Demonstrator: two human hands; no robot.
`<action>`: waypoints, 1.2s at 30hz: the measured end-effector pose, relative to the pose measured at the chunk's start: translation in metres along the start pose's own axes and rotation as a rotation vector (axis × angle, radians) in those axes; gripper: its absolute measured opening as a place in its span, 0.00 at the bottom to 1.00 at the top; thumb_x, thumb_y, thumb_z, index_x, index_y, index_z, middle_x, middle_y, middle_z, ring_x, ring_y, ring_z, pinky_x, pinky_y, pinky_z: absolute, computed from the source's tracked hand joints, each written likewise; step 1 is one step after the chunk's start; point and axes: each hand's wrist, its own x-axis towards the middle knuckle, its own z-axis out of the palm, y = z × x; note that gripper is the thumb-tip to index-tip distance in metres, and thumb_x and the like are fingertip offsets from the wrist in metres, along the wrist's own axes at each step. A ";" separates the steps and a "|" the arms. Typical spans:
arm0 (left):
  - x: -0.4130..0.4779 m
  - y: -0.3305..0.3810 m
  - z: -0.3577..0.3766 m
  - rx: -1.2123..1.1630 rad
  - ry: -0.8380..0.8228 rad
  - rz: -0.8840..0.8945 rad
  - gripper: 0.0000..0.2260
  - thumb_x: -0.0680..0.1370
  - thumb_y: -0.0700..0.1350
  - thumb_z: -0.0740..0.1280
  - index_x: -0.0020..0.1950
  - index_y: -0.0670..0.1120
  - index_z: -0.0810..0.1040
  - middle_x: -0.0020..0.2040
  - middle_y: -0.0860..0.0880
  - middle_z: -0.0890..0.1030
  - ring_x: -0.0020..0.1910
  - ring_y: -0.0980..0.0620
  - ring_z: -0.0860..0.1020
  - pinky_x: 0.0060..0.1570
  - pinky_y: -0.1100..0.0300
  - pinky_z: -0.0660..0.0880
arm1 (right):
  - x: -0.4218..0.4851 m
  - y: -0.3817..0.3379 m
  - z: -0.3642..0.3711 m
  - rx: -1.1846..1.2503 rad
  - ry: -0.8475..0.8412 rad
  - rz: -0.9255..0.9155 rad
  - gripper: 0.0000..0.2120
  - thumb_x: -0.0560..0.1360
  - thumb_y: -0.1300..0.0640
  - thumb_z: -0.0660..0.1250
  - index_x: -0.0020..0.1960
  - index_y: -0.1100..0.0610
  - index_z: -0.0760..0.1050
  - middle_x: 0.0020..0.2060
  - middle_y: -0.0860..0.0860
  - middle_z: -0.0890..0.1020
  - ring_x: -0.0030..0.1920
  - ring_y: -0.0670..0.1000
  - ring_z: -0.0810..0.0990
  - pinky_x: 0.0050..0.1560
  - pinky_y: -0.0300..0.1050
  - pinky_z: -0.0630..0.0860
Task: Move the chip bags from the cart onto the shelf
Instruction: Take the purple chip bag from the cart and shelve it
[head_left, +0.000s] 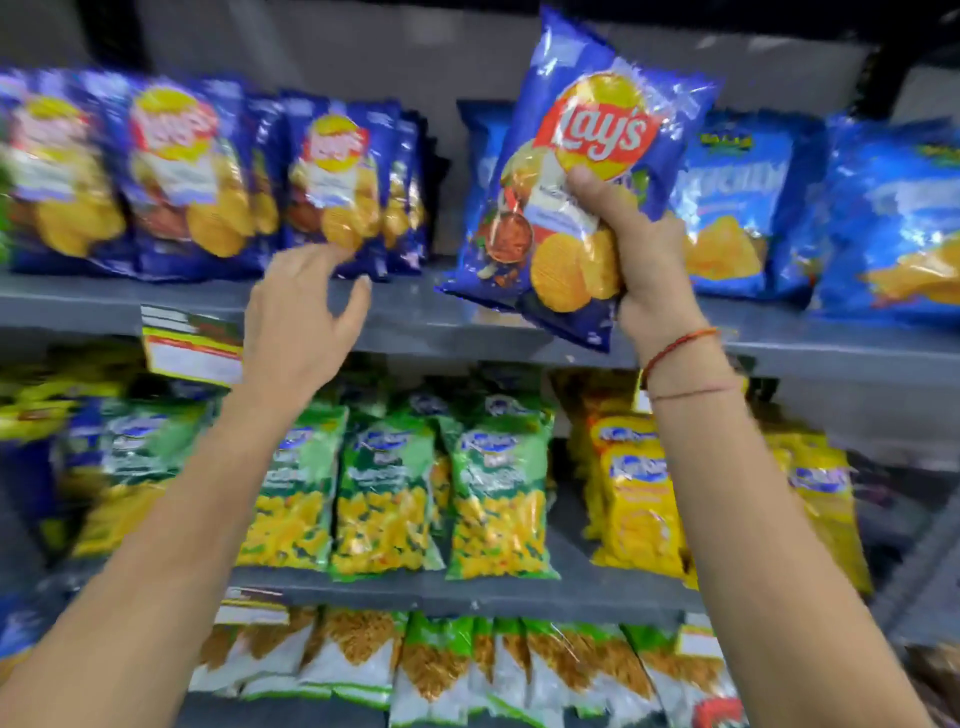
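Both hands are up at the top shelf. My right hand squeezes the low part of a blue chip bag, which stands tall and leans a bit, above the shelf's front edge. My left hand is open, holding nothing, fingers touching the row of blue bags. An open gap sits behind my bag, so my right hand is nearer.
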 end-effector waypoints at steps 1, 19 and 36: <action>0.000 -0.010 -0.004 0.037 -0.016 -0.010 0.17 0.77 0.47 0.63 0.61 0.38 0.75 0.60 0.36 0.78 0.62 0.37 0.73 0.61 0.46 0.69 | 0.006 0.008 0.017 0.001 -0.025 0.004 0.09 0.68 0.67 0.75 0.46 0.60 0.82 0.35 0.48 0.87 0.37 0.47 0.85 0.39 0.42 0.81; -0.008 -0.075 0.001 0.221 -0.104 -0.041 0.19 0.80 0.53 0.57 0.61 0.43 0.77 0.60 0.46 0.80 0.62 0.48 0.75 0.69 0.50 0.59 | 0.064 0.132 0.158 -0.349 -0.132 0.105 0.29 0.61 0.51 0.82 0.58 0.61 0.79 0.54 0.56 0.85 0.55 0.54 0.83 0.59 0.54 0.79; -0.011 -0.081 0.009 0.221 -0.024 -0.005 0.22 0.79 0.54 0.53 0.61 0.42 0.76 0.59 0.45 0.81 0.62 0.47 0.75 0.70 0.48 0.58 | 0.047 0.124 0.131 -0.494 -0.021 -0.083 0.23 0.65 0.45 0.78 0.52 0.57 0.75 0.40 0.47 0.78 0.43 0.46 0.77 0.42 0.33 0.73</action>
